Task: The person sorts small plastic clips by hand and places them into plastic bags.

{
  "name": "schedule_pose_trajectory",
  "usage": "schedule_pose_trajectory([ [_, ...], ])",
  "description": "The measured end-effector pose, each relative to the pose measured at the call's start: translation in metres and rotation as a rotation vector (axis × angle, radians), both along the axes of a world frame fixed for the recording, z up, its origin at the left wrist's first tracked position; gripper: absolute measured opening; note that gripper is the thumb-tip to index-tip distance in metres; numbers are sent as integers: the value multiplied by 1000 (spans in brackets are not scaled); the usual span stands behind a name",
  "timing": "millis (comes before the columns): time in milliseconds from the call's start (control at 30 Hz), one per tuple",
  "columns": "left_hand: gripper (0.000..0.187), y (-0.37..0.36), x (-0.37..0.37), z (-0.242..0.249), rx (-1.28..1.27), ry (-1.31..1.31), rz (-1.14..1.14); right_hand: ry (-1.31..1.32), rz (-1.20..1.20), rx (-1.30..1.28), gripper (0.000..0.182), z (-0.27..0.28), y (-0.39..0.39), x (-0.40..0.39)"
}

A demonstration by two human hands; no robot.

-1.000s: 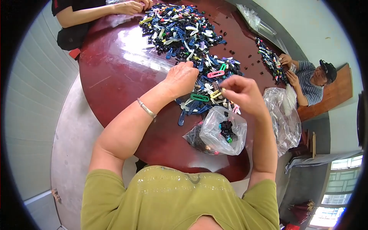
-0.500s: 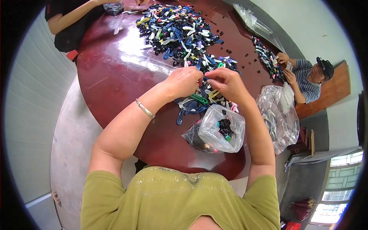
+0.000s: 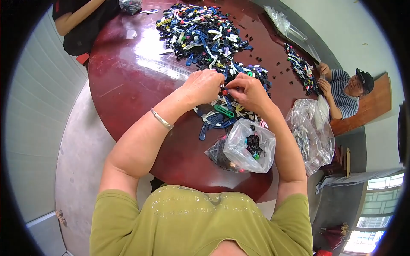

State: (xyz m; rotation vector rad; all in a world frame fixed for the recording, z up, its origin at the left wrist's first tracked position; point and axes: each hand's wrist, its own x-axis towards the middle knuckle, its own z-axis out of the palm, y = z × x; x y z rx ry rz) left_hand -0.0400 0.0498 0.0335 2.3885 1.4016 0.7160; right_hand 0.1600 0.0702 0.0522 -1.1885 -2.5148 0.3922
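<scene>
My left hand [image 3: 204, 87] is closed with its fingers curled, over the near end of a pile of mixed hair clips [image 3: 200, 36]. What it pinches is hidden. Close beside it, my right hand [image 3: 251, 93] has thumb and forefinger pressed together at a small red piece [image 3: 225, 92], too small to name exactly. Snap clips in blue and white lie under both hands, with a larger green clip [image 3: 224, 111] among them. Nearer to me stands an opened clear plastic bag [image 3: 243, 147] containing small black clips and a few coloured ones.
A dark red round table [image 3: 124, 89] carries everything. At right, a person in a striped shirt [image 3: 344, 91] handles a second clip pile [image 3: 301, 66] beside large clear bags [image 3: 309, 132]. Another person's arm [image 3: 79, 17] is at upper left. A tray with plastic bags [image 3: 284, 25] lies at the far edge.
My right hand has shifted slightly left and down, its fingertips now at a red piece where something blue showed before. My left hand stays nearly in place; the view has shifted slightly.
</scene>
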Motion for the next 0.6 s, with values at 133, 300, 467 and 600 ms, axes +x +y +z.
schedule_pose_trajectory([
  [133, 13, -1, -2, 9, -105, 37, 31, -25, 33, 63, 13, 4, -11, -4],
  [300, 16, 1, -2, 1, -37, 30, 22, -29, 36, 81, 15, 0, -8, -4],
  [467, 17, 3, -5, 2, -102, 2, -11, 416, -183, -423, 8, 32, -35, 9],
  [600, 16, 7, -11, 4, -213, -123, -90, 636, -118, -502, 14, 68, -73, 36],
])
